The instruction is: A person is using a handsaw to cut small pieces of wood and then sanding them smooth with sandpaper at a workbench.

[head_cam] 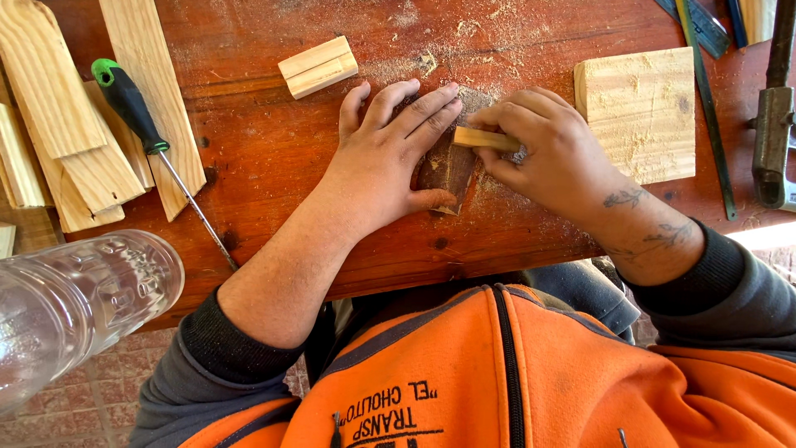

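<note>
Landmark: we place everything from the sandpaper sheet (450,168), lying on the red-brown workbench (274,141) near its front edge.
Far left: we see pale wood slats (75,116) and a green-handled screwdriver (137,112), well apart from the sheet.
Left hand (383,162): spread flat, pressing on the sheet's left part.
Small wood piece (485,138): on the sheet's upper right.
Right hand (551,149): fingers pinch that piece.
Right: we see a square wood block (638,112), near the sheet.
</note>
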